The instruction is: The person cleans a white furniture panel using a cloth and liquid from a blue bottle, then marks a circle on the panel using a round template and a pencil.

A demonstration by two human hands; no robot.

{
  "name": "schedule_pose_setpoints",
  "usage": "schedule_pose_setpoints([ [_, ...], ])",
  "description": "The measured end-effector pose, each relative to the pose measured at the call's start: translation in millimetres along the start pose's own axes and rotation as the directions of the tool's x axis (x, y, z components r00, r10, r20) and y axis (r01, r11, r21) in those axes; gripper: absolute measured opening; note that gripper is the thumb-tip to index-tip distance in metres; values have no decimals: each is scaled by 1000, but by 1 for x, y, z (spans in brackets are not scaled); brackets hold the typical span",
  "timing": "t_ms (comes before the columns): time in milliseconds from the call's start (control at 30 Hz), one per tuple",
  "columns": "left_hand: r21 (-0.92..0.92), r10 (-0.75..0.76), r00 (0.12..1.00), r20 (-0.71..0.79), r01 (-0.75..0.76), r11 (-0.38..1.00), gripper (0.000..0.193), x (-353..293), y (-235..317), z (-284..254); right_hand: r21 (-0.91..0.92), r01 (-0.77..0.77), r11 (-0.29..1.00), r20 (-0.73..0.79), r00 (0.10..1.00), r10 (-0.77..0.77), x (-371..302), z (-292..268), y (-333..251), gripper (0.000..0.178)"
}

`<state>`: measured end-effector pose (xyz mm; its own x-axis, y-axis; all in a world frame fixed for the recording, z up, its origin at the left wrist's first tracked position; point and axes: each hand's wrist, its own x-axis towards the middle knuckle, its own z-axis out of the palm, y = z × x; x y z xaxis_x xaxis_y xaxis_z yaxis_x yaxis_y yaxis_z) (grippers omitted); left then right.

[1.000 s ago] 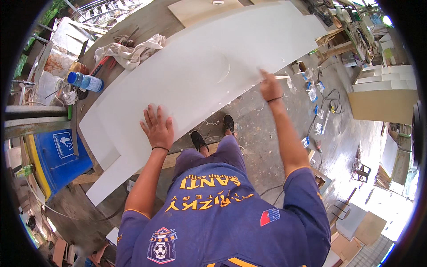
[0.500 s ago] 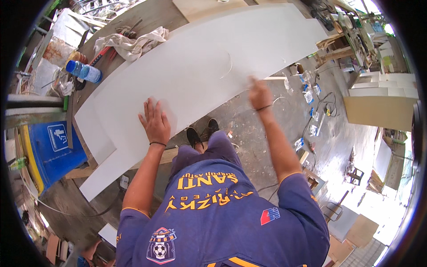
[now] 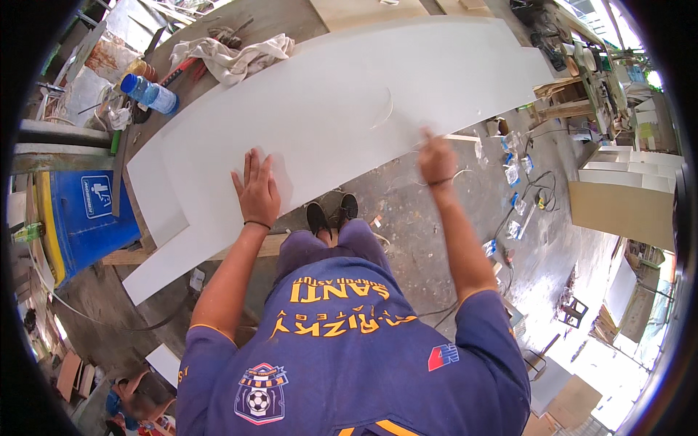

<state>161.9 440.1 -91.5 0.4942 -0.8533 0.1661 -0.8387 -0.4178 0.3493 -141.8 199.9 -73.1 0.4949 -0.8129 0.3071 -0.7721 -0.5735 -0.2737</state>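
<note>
A large white panel lies across the workbench in front of me, a second white piece showing at its left end. My left hand rests flat on the panel near its front edge, fingers spread. Just off that front edge, to the right, is my right hand, slightly blurred with its fingers curled together. Whatever it may hold is too small or smeared to make out. A thin pale curved strip lies on the panel, and another pale curl shows beside my right hand.
A crumpled cloth and a blue-capped bottle sit at the far left. Below them stands a blue bin. Cables and small plastic packets litter the floor at right, near stacked boards. Another person is at lower left.
My right hand has shifted slightly right and toward me along the panel's front edge. My left hand stays flat on the panel. The whole view has turned a little.
</note>
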Motion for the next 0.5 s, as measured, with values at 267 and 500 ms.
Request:
schedule_pose_setpoints([
  [267,-93,-30,1000,1,30,995,40,3,-7,2,399,366,841,202,859,-470,-105,35,-210,38],
  [500,-62,364,920,147,-359,931,49,-9,29,-2,406,34,913,211,969,-129,-79,-11,-74,43],
])
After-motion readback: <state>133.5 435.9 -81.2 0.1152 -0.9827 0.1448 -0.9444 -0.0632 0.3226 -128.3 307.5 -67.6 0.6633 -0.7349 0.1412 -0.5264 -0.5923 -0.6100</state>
